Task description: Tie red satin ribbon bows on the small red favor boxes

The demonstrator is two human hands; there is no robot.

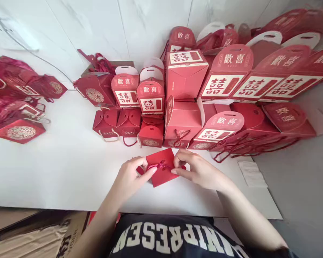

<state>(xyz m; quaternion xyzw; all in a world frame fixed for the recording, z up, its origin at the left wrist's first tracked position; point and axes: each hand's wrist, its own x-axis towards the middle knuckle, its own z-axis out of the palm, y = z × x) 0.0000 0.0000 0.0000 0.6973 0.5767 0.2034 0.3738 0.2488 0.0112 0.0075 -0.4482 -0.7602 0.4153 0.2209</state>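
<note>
A small red gift box (159, 178) sits on the white table in front of me, turned cornerwise. Across its top runs a dark pink ribbon (161, 165), gathered in a knot or bow at the middle. At the box's left side, my left hand (133, 175) pinches the ribbon between thumb and fingers. My right hand (192, 168) closes its thumb and forefinger on the ribbon's other side, by the right edge of the box. The fingers of both hands partly cover the ribbon ends.
Behind the box stand stacked red gift boxes (151, 100), several with rope handles, reaching to the right wall. More red boxes and ribbon bags (21, 125) lie at the left. A white paper (251, 173) lies at the right, and an open cardboard box (29, 240) is below the table edge (43, 207).
</note>
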